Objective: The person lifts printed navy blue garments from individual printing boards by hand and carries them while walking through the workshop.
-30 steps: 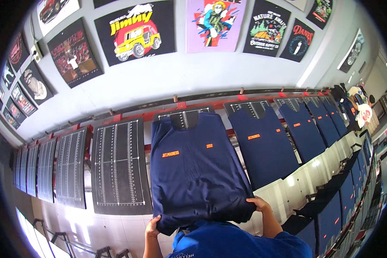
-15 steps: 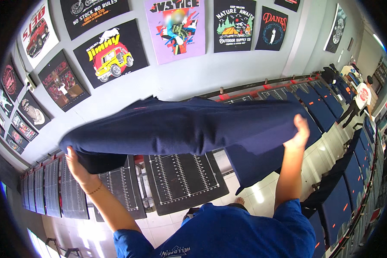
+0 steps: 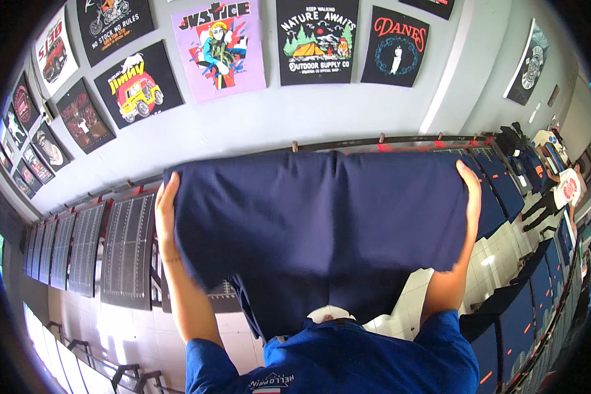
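Note:
A dark navy cloth piece (image 3: 322, 210) hangs stretched out in front of me, wide at the top and narrower below, somewhat like a T-shirt. My left hand (image 3: 167, 210) grips its upper left corner, with the thumb against the edge. At the upper right corner, my right hand (image 3: 469, 187) is closed on the same cloth. The lower part drapes toward my chest, and a soft crease runs down the middle. Whether it has a collar cannot be made out. Behind it, much of the row of boards is hidden.
Black printing boards (image 3: 128, 249) with white ruled marks line a rail to the left. Navy cloths with orange tags cover boards at far right and along the right row (image 3: 515, 328). A person in a white shirt (image 3: 567, 190) stands at far right. Printed posters (image 3: 220, 52) hang on the wall.
The cloth has swung down from a raised, billowing spread and now hangs flatter, its lower part near my chest. My left hand has moved right and up; the view has turned rightward.

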{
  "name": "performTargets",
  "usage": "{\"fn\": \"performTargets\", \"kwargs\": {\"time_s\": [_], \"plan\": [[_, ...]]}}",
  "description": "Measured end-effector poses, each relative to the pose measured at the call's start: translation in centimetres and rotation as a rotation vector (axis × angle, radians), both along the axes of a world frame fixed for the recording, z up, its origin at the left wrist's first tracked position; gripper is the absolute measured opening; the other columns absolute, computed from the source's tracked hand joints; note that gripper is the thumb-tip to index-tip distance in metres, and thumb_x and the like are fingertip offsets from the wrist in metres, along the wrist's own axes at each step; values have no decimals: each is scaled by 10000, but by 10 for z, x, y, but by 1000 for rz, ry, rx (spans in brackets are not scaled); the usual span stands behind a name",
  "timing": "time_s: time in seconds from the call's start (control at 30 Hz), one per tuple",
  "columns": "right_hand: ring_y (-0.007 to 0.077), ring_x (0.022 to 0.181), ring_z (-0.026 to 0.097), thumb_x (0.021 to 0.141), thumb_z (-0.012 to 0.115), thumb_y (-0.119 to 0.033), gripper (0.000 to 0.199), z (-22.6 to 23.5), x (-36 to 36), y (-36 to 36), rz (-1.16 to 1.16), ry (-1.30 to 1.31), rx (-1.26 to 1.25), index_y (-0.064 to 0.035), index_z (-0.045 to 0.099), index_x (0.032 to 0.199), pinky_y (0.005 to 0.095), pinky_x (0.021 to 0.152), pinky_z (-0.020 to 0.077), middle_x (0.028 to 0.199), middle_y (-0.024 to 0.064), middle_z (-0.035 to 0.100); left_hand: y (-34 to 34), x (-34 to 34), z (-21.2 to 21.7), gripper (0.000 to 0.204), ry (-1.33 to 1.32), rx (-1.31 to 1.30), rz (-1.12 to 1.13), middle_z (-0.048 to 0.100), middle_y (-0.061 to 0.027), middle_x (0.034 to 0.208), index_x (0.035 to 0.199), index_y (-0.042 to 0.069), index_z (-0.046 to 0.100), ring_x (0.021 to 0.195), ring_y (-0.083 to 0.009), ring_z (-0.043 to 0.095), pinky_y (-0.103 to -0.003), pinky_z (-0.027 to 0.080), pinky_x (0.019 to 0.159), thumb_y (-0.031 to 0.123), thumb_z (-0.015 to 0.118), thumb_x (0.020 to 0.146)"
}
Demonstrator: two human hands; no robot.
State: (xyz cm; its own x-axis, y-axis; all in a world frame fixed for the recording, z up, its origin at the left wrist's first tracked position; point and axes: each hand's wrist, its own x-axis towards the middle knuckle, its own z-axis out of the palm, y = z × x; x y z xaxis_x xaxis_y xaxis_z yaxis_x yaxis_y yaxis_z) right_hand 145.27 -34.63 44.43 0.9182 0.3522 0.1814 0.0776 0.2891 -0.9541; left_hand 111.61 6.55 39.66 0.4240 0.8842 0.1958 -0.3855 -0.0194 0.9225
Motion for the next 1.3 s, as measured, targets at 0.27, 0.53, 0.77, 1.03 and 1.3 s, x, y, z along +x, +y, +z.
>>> {"fn": "performTargets", "kwargs": {"time_s": [0.27,0.53,0.77,1.03,1.3], "plan": [[195,761,663,840,642,-273,270,55,35,-40,24,113,364,-22,673,935,294,736,525,888,81,692,-77,47,106,267,-290,-83,-89,685,-95,936,1010,-1,649,790,-161,668,-266,535,732,241,579,922],[146,750,545,780,707,-295,241,-136,42,-116,-78,191,-369,-67,634,802,327,758,440,798,27,611,-172,-28,-68,411,436,-110,116,638,-77,1032,1129,-22,603,939,-152,588,-290,446,881,295,641,869],[254,918,652,865,614,-214,459,-342,-15,-134,408,809,-311,93,531,1195,364,849,509,1078,154,646,-208,-88,-338,313,398,-584,-261,643,-79,1067,1147,-36,583,969,-155,605,-302,463,901,199,559,942],[231,926,628,846,604,-209,328,-408,9,-167,404,340,-1108,22,637,1076,331,805,477,1024,135,663,-211,-98,-398,536,1268,-58,-199,556,-250,1236,1286,-87,459,1164,-343,533,-403,390,1007,259,571,893],[306,1322,386,853,476,-653,871,-415,38,-63,347,419,-818,38,380,1374,383,1081,307,1404,227,411,-161,8,-416,727,548,-571,-163,460,-187,1372,1403,17,366,1250,-284,457,-365,364,1037,569,427,934]]}}
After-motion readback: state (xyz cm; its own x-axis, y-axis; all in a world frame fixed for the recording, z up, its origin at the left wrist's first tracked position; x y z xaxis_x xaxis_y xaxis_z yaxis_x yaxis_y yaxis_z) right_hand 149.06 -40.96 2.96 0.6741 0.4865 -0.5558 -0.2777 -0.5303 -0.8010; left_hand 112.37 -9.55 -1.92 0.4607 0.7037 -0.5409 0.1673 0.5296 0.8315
